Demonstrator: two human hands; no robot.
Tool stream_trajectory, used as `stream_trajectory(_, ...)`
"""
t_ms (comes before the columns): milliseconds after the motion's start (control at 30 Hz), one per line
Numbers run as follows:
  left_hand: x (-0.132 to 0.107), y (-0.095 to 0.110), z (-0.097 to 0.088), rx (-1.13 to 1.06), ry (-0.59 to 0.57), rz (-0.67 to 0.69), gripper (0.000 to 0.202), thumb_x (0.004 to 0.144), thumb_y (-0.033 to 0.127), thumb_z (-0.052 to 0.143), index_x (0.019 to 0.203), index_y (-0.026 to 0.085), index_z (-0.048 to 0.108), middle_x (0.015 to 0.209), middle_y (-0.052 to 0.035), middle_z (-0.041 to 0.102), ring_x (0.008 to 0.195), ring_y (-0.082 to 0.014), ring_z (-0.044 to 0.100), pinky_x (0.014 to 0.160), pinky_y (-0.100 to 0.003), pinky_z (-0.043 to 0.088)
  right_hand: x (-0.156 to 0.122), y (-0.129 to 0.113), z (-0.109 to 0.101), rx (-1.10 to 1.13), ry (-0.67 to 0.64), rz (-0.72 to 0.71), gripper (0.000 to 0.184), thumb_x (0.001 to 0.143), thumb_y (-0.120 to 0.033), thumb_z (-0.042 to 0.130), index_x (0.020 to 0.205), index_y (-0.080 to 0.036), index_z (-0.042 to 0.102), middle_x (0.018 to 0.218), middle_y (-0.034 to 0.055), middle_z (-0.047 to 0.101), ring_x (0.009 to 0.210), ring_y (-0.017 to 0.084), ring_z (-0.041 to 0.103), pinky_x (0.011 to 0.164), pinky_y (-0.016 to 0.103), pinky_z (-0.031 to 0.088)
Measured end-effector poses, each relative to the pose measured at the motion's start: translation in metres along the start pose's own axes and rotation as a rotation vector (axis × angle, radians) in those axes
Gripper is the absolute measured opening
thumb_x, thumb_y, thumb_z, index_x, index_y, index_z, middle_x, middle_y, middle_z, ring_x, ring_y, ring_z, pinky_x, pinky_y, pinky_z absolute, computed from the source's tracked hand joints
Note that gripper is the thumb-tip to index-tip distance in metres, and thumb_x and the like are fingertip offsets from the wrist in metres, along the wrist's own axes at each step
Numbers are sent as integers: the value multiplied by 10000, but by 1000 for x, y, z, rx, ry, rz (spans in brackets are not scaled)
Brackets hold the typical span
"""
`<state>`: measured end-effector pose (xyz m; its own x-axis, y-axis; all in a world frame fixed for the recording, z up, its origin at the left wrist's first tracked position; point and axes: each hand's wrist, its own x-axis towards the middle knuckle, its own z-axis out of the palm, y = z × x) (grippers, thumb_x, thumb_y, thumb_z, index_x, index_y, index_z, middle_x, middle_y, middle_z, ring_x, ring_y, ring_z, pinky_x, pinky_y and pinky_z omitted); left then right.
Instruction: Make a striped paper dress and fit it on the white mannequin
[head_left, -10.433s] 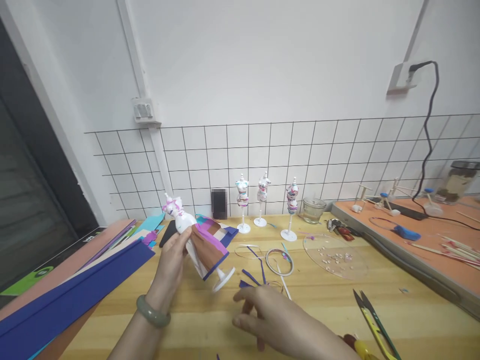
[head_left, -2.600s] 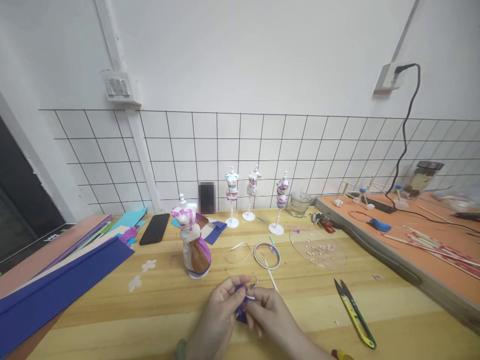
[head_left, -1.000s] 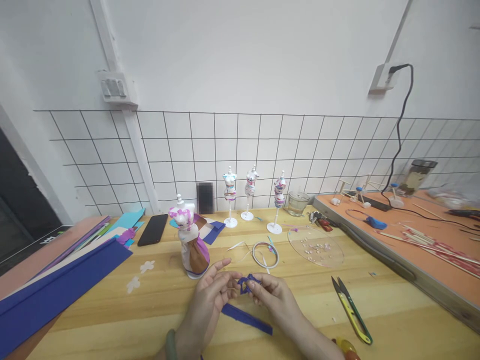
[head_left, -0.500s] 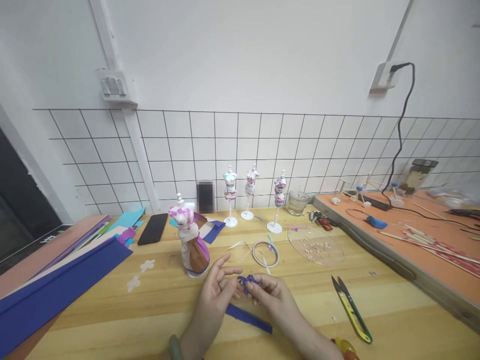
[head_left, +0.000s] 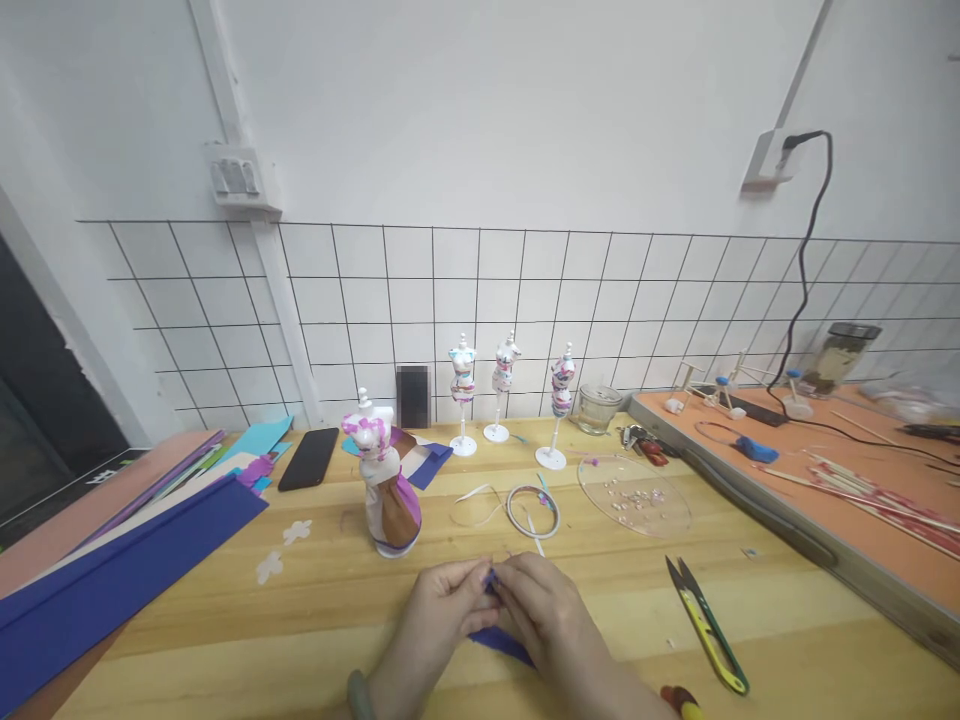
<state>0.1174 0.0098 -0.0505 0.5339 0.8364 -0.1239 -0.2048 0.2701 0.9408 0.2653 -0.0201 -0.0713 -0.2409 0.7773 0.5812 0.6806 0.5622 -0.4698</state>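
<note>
My left hand (head_left: 442,612) and my right hand (head_left: 541,603) meet at the near middle of the wooden table (head_left: 300,620). Their fingertips pinch together on a small folded blue paper piece (head_left: 491,582), mostly hidden between them. A blue paper strip (head_left: 496,641) lies flat under my right hand. Just beyond my hands stands a small mannequin (head_left: 382,483) dressed in brown and purple paper.
Three small mannequins (head_left: 504,392) stand by the tiled wall, beside a glass jar (head_left: 599,408). A tape ring (head_left: 533,510), a clear plate of beads (head_left: 634,494), yellow snips (head_left: 706,625), a black phone (head_left: 308,458) and stacked coloured paper sheets (head_left: 120,570) lie around. An orange board (head_left: 817,480) is at right.
The hands have closed in together, so the blue piece that showed between the fingers half a second ago is now almost covered. My left fingers, spread before, now pinch.
</note>
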Motion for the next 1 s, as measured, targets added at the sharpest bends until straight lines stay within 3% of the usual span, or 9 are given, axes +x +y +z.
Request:
stream_trajectory(100, -4, 2, 4, -141, -42, -68, 315, 763, 370, 635, 920, 104, 701, 881, -124, 710, 827, -219, 656, 848, -362, 467, 1, 0, 0, -158, -11, -122, 206, 888, -146, 433, 1028, -145, 583, 814, 110, 605, 723, 207, 534, 618, 325, 454)
stream_trajectory(200, -5, 4, 4, -255, -16, -68, 209, 753, 284, 661, 854, 106, 705, 882, -132, 711, 846, -217, 655, 834, -331, 471, 3, -2, 2, -212, -16, -165, 318, 883, -108, 412, 1190, -116, 492, 863, 132, 588, 761, 218, 526, 635, 348, 472)
stream_trajectory(333, -4, 3, 1, -305, 63, -23, 155, 716, 215, 695, 835, 118, 704, 845, -119, 717, 822, -200, 655, 780, -288, 481, 2, -4, 4, -225, -3, -146, 443, 852, -81, 429, 1291, -132, 417, 1148, 195, 499, 1038, 277, 475, 831, 447, 454)
stream_trajectory(433, -3, 3, -1, -303, 72, 20, 160, 705, 218, 702, 829, 115, 697, 837, -113, 714, 794, -184, 650, 747, -270, 478, 2, -5, 1, -109, -17, -91, 463, 853, -116, 448, 1310, -180, 414, 1309, 176, 396, 1203, 287, 372, 949, 460, 389)
stream_trajectory(533, -1, 4, -2, -269, 144, 42, 237, 647, 225, 746, 847, 123, 671, 799, -79, 711, 702, -144, 634, 694, -247, 470, 6, -7, -3, 182, 8, 43, 356, 904, -162, 395, 1234, -238, 507, 1196, 117, 511, 1125, 217, 476, 913, 352, 442)
stream_trajectory(633, 3, 3, -4, -157, 195, 49, 426, 598, 244, 775, 970, 130, 601, 621, -4, 672, 550, -103, 578, 575, -218, 429, 10, -8, -6, 388, 39, 123, 286, 920, -205, 399, 1115, -256, 602, 989, 77, 596, 959, 184, 564, 832, 303, 478)
stream_trajectory(733, 6, 0, -7, 9, 140, 85, 607, 629, 276, 747, 1145, 94, 483, 495, 49, 599, 467, -93, 519, 500, -212, 371, 10, -7, -4, 425, -13, 110, 261, 897, -244, 458, 1113, -255, 604, 966, 78, 596, 914, 186, 575, 803, 311, 484)
stream_trajectory(833, 4, 1, -10, 73, 42, 81, 761, 674, 281, 703, 1290, 37, 327, 483, 46, 592, 452, -94, 501, 488, -217, 348, 8, -5, -3, 432, -44, 102, 246, 890, -249, 473, 1092, -243, 614, 941, 76, 605, 860, 173, 592, 771, 301, 490)
stream_trajectory(1000, -3, 9, -9, -149, -43, -67, 790, 705, 171, 645, 1347, 24, 209, 575, 5, 622, 514, -110, 565, 531, -226, 374, 9, 0, -5, 367, 46, 106, 206, 887, -243, 478, 873, -207, 681, 851, 73, 615, 809, 174, 599, 707, 271, 487)
